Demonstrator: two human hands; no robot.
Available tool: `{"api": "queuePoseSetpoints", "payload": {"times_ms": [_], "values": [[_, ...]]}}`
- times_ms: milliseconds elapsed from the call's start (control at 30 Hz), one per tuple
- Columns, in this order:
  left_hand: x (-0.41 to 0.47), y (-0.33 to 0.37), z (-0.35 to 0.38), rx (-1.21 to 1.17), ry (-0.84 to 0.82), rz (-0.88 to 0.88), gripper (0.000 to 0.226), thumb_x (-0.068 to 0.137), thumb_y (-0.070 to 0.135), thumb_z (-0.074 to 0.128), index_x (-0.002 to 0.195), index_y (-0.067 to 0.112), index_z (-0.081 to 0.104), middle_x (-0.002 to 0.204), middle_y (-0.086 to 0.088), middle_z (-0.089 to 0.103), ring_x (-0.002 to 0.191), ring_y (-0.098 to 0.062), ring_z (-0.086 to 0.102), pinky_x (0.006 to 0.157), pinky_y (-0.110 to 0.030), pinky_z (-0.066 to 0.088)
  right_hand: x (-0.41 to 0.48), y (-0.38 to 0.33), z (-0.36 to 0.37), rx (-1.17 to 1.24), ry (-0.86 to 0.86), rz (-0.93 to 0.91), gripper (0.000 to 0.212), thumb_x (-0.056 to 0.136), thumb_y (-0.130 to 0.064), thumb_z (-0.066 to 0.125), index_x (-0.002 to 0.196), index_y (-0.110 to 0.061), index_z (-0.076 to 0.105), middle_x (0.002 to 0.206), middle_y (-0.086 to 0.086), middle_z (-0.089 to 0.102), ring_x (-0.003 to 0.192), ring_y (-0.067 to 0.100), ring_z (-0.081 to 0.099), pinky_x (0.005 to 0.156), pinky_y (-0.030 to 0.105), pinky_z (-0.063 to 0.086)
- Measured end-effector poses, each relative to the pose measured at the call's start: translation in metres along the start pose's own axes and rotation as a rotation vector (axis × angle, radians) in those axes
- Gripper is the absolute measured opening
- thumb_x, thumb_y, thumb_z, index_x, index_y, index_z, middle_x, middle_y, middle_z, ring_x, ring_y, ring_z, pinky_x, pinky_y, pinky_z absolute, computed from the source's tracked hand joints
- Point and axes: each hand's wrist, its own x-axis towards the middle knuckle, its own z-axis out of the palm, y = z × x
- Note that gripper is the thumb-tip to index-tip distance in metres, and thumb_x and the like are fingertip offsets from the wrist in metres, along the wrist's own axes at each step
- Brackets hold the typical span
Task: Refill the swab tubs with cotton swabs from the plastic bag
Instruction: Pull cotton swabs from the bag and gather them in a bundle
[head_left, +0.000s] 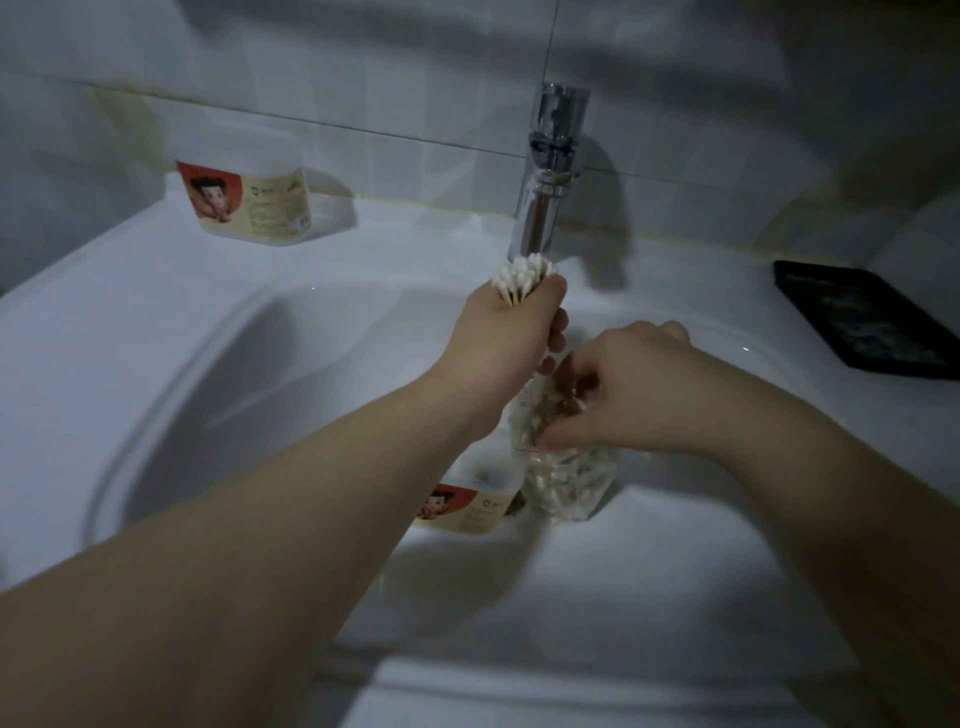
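Now, left hand (511, 332): fingers clamped in a fist round the tan stems of a bundle of white-tipped wooden cotton swabs (523, 275); the tips stand clear above the fist.
Right hand (628, 389): fingers curled at the mouth of the clear, crinkled plastic bag (566, 483), pinching its film; whether they also catch loose swabs inside, I cannot tell.
Bag: just below the left fist, its full bottom sagging under the right fingers.
Nearer tub (467, 506): a clear round tub with a red and cream label, under the left wrist and just beside the bag's bottom, partly hidden by the forearm.
Farther tub (249, 202): the same kind, well up and left of the left fist, on the rim of the white ceramic sink (156, 322).
Doing it well: probably keep the stems parallel and the fist snug, and gather more swabs tips-aligned before lowering them upright into the nearer tub.
Risk: the chrome tap (550, 171) stands just behind the tips; cotton likely spoils if wetted, and loose swabs would fall into the basin.
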Motion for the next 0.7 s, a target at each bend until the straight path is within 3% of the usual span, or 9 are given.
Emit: {"api": "queuePoseSetpoints", "payload": {"times_ms": [100,233,333,467,567,633,700], "values": [[0.001,-0.001,0.0,0.022,0.004,0.007,0.02,0.099,0.024,0.059,0.08,0.017,0.056,0.065,0.002,0.06,0.062,-0.017,0.056,0.06,-0.033,0.043,0.002,-0.003,0.005,0.004,0.064,-0.023,0.045,0.07,-0.073,0.07,0.071,-0.029,0.062,0.072,-0.011,0.063,0.076,0.007,0.054,0.093,0.043,0.035],[0.001,0.001,-0.001,-0.001,0.024,0.015,0.019,0.099,0.022,0.059,0.08,0.019,0.057,0.062,0.004,0.059,0.061,-0.017,0.055,0.058,-0.033,0.041,0.005,-0.003,0.008,0.037,0.063,-0.055,0.023,0.084,-0.061,0.067,0.079,-0.039,0.069,0.072,-0.012,0.063,0.084,0.01,0.057,0.093,0.041,0.033],[0.001,0.002,-0.001,-0.01,0.031,0.013,0.019,0.099,0.022,0.059,0.08,0.019,0.057,0.063,0.004,0.059,0.062,-0.017,0.055,0.058,-0.031,0.042,0.008,-0.003,0.011,0.062,0.066,-0.067,0.032,0.089,-0.047,0.067,0.062,-0.032,0.06,0.065,-0.008,0.06,0.074,0.009,0.052,0.086,0.037,0.031],[0.0,0.003,0.0,-0.04,0.056,0.028,0.021,0.099,0.021,0.06,0.079,0.018,0.056,0.064,0.001,0.06,0.059,-0.018,0.054,0.056,-0.03,0.043,0.009,0.001,0.009,0.091,0.149,-0.093,0.034,0.091,-0.04,0.067,0.062,-0.027,0.056,0.062,-0.007,0.056,0.065,0.009,0.049,0.077,0.034,0.029],[0.0,0.005,-0.001,-0.077,0.074,0.033,0.016,0.1,0.022,0.059,0.085,0.018,0.058,0.063,0.002,0.059,0.057,-0.014,0.055,0.056,-0.03,0.047,0.005,0.007,0.001,0.239,0.194,-0.107,0.017,0.089,-0.037,0.07,0.075,-0.028,0.073,0.064,-0.009,0.062,0.064,0.008,0.055,0.069,0.031,0.034],[-0.001,0.006,-0.001,-0.093,0.072,0.031,0.016,0.102,0.022,0.057,0.087,0.017,0.057,0.063,0.003,0.059,0.057,-0.012,0.056,0.058,-0.033,0.051,0.003,0.013,-0.002,0.374,0.221,-0.108,0.009,0.088,-0.035,0.073,0.082,-0.03,0.077,0.07,-0.01,0.069,0.067,0.006,0.062,0.063,0.022,0.043],[-0.001,0.006,0.0,-0.114,0.07,0.031,0.017,0.103,0.021,0.055,0.087,0.016,0.056,0.065,0.002,0.059,0.058,-0.012,0.057,0.064,-0.036,0.055,0.005,0.019,-0.004,0.463,0.242,-0.101,0.007,0.087,-0.038,0.073,0.08,-0.038,0.075,0.071,-0.013,0.071,0.067,0.0,0.063,0.058,0.011,0.04]]}}
